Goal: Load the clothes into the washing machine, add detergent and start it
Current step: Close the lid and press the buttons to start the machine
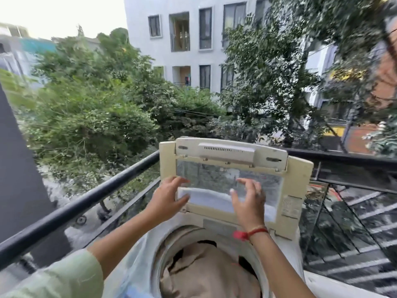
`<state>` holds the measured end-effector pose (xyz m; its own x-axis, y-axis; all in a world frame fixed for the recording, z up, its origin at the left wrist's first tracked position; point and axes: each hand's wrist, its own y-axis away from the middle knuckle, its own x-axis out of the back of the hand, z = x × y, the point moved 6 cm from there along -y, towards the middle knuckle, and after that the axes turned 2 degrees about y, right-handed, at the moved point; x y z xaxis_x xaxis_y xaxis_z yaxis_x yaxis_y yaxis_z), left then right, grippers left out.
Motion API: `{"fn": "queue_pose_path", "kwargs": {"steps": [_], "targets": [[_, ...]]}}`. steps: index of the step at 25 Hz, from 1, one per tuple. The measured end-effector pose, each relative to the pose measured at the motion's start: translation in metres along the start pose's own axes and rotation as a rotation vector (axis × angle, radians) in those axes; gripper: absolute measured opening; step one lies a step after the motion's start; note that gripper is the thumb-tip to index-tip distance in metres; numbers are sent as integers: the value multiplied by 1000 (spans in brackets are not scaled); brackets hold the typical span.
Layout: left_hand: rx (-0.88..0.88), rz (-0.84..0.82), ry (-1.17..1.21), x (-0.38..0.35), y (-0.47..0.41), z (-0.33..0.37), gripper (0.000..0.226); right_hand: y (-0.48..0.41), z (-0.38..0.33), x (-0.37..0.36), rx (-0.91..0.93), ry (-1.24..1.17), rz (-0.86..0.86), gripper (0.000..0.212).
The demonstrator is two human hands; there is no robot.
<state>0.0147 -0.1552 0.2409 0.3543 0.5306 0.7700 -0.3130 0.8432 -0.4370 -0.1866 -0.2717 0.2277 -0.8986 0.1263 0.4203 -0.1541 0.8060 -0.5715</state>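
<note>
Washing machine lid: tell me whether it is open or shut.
Open. The lid stands raised behind the drum, left hand and right hand on its face; beige clothes show inside the uncovered drum.

Both arms reach forward and up, the hands side by side but apart. The left forearm runs from 7 o'clock toward 1 o'clock, bare below a pale green sleeve (64,276). The left hand (165,197) has its fingers spread and nearly straight, pointing to 2 o'clock, thumb splayed beneath them. The right forearm rises from 5 o'clock toward 11 — a red thread (251,233) circles the wrist. The right hand (249,204) shows its back, fingers loosely bent, thumb pointing to 12 o'clock.
</note>
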Motion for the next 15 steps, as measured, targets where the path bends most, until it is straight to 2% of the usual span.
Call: {"fn": "queue_pose_path", "kwargs": {"steps": [3,8,12,15], "targets": [[-62,10,-4,6,-51,-6,44,-47,-20,-4,145,184,134,30],[-182,33,13,22,-133,-8,50,-89,-39,-17,238,539,153,47],[-231,-16,-187,18,-179,-14,71,-130,-49,-45,216,719,-73,85],[-200,-135,-259,0,-196,-32,85,-146,-32,-60,99,749,-255,113]]}}
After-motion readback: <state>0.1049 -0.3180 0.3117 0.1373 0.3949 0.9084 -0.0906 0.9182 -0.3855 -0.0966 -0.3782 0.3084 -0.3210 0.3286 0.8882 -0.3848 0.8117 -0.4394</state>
